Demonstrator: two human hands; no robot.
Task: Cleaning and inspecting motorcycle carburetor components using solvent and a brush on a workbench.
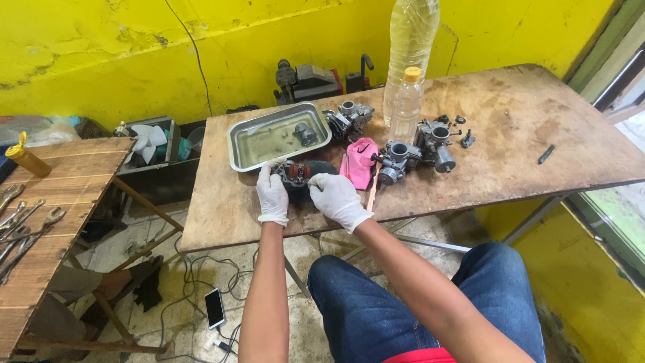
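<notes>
While both gloved hands close around it, the carburettor part sits between them, left hand and right hand equally near.

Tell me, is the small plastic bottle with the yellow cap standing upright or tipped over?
Upright. The small bottle stands on its base on the table, yellow cap on top, in front of the bigger clear bottle.

Both gloved hands, left hand and right hand, clasp a carburetor part on the wooden table.
</notes>
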